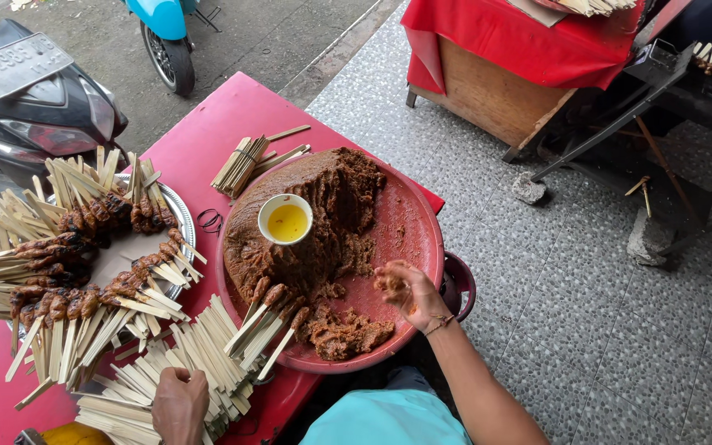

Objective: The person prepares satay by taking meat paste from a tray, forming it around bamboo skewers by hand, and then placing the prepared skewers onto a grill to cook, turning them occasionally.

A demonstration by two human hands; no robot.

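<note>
**Minced meat and bamboo skewers on a red table**

The right hand (405, 292) cups a lump of brown minced meat above the red basin (409, 222), at four o'clock from the mound of mince (315, 218). A small bowl of yellow oil (285, 219) sits on the mound. The left hand (179, 404) presses on loose bamboo skewers (117, 408) at seven o'clock. Finished skewers ring a metal tray (176, 206) at nine o'clock.
</note>
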